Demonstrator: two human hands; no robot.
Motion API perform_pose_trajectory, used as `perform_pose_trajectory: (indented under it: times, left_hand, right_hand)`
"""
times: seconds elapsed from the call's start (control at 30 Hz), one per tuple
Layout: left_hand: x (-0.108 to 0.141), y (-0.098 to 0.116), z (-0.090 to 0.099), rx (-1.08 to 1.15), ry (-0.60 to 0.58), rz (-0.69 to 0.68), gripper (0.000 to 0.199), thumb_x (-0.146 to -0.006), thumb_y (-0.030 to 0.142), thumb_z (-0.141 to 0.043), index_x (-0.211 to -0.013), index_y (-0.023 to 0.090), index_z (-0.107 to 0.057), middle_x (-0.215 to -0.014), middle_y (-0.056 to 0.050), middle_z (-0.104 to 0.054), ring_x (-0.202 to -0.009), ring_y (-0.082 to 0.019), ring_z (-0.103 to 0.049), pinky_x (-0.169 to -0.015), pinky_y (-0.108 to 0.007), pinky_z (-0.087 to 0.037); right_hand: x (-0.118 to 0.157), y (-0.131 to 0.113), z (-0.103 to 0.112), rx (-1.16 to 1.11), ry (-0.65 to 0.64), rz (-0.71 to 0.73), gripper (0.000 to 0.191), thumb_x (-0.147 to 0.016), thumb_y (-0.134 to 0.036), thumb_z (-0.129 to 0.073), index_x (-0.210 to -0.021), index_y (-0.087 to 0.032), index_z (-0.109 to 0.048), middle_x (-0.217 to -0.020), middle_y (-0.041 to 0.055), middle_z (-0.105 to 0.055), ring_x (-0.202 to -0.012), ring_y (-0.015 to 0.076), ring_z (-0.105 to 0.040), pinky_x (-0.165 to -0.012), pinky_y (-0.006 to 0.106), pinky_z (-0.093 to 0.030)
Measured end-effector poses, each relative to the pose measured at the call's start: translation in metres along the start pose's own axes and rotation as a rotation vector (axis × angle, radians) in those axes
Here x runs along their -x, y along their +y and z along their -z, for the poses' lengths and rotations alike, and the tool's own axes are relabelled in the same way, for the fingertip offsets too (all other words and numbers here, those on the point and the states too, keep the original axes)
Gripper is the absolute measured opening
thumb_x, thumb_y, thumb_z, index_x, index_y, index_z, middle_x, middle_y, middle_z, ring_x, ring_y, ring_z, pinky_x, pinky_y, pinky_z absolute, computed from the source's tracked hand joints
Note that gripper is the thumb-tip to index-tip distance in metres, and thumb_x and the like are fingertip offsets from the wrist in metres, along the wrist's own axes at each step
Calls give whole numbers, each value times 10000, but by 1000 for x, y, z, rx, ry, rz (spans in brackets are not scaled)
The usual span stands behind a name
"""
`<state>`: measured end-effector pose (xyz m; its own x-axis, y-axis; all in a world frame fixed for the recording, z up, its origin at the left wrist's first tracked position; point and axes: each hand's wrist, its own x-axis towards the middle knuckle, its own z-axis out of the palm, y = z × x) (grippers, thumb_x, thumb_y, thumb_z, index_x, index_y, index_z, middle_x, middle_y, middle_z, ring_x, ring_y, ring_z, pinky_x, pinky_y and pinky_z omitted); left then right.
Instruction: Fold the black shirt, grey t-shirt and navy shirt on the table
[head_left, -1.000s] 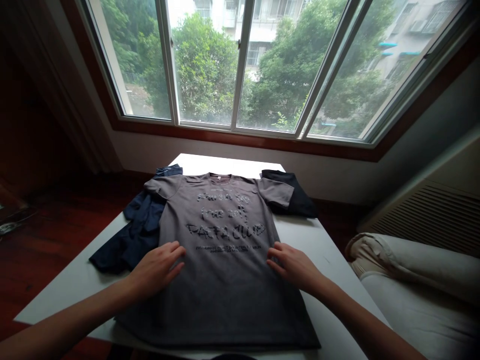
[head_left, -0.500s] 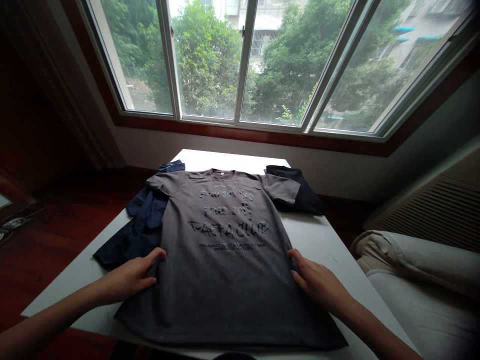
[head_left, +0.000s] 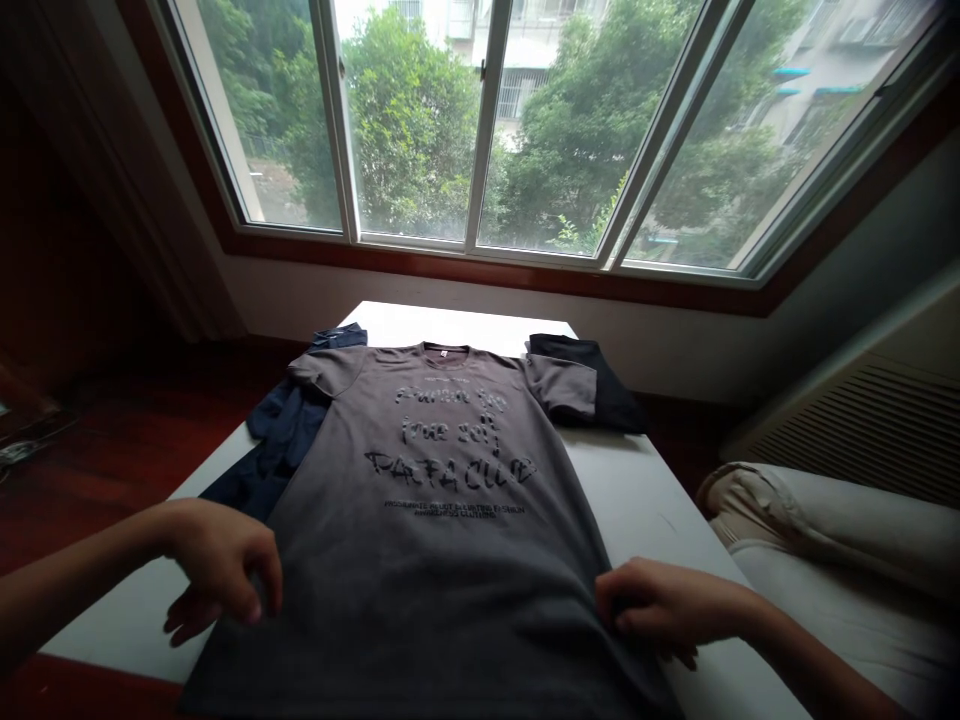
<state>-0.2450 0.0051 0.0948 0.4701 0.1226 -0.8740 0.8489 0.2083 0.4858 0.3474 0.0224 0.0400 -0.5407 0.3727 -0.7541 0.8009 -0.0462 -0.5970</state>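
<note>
Left hand (head_left: 225,572) curled, lower left, grip unclear; right hand (head_left: 660,603), lower right, pinched edge of soft grey T-shirt (head_left: 442,570), lower centre, long axis running bottom to top, collar farthest, beneath glossy-edged white table (head_left: 457,322)'s far end

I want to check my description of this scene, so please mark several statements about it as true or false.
1. The grey T-shirt lies with its collar toward the window. True.
2. The black garment is on the left side of the white table. False: it is on the right side, partly under a sleeve.
3. The dark blue garment is partly covered by the T-shirt. True.
4. The right hand is beside the collar. False: it is at the T-shirt's right edge, lower than the print.
</note>
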Motion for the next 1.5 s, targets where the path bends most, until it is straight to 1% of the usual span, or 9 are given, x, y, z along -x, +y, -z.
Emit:
perform_pose_trajectory:
  times: [0.07, 0.13, 0.23, 0.37, 0.43, 0.57, 0.7, 0.9, 1.5]
  left_hand:
    - [0, 24, 4, -117, 162, -77, 469, -899, 443, -629, -1353, 339, -686, -799, -41, -759, -701, -250, -735, -670, -350, -609]
    - [-6, 46, 15, -306, 448, -161, 468, -944, 483, -589, -1378, 331, -674, -977, -44, -781, -887, -245, -745, -805, -331, -588]
    - [-27, 65, 50, -608, 819, -188, 467, -960, 488, -573, -1366, 291, -690, -1205, -65, -745, -1075, -259, -698, -929, -327, -531]
    - [-74, 69, 119, -826, 1054, -169, 488, -965, 481, -566, -1376, 245, -681, -1387, -93, -657, -1285, -289, -594, -1071, -353, -463]
    - [-98, 69, 151, -881, 1171, -145, 517, -967, 468, -564, -1420, 233, -648, -1468, -107, -599, -1368, -304, -525, -1144, -385, -415]
    - [-139, 73, 198, -847, 1390, -41, 578, -973, 484, -555, -1492, 231, -580, -1595, -121, -475, -1473, -329, -404, -1204, -440, -357]
    - [-174, 79, 225, -663, 1446, 53, 664, -994, 560, -483, -1583, 254, -460, -1663, -132, -378, -1526, -360, -318, -1205, -559, -324]
    - [-207, 73, 244, -441, 1420, 123, 856, -955, 796, -284, -1678, 340, -252, -1758, -94, -128, -1608, -418, -48, -1205, -748, -84]
    - [-211, 77, 288, -486, 1375, 155, 827, -967, 785, -219, -1681, 368, -220, -1763, -81, -73, -1606, -433, -28, -1168, -794, -77]
  right_hand:
    - [1, -10, 15, 21, -16, 8, 269, -904, -356, -591, -1102, -197, -679, -603, -20, -603, -445, 124, -546, -429, 194, -415]
    - [-6, -25, 33, 46, 87, 102, 326, -953, -432, -581, -1140, -191, -697, -657, 2, -640, -500, 128, -579, -478, 206, -446]
    - [-42, -55, 59, 57, 420, 348, 393, -1007, -507, -529, -1149, -184, -702, -842, 45, -693, -710, 160, -657, -649, 254, -531]
    - [-125, -83, 93, 317, 817, 502, 303, -990, -413, -565, -1103, -190, -736, -1151, 100, -697, -1035, 227, -665, -951, 349, -529]
    - [-165, -89, 114, 517, 951, 492, 291, -987, -365, -584, -1181, -208, -734, -1324, 115, -642, -1249, 257, -590, -1116, 378, -437]
    - [-219, -95, 161, 666, 1096, 203, 476, -1010, -443, -582, -1439, -241, -617, -1598, 127, -441, -1483, 296, -388, -1226, 412, -311]
    - [-248, -93, 193, 585, 1135, -15, 622, -1042, -564, -473, -1589, -270, -443, -1693, 127, -292, -1562, 317, -244, -1245, 507, -245]
    - [-271, -85, 208, 537, 1035, -121, 751, -1029, -732, -294, -1658, -321, -303, -1747, 101, -127, -1606, 344, -61, -1242, 657, -54]
    - [-281, -90, 233, 513, 1009, -131, 818, -999, -791, -256, -1681, -340, -224, -1757, 83, -67, -1608, 361, 1, -1228, 691, -1]
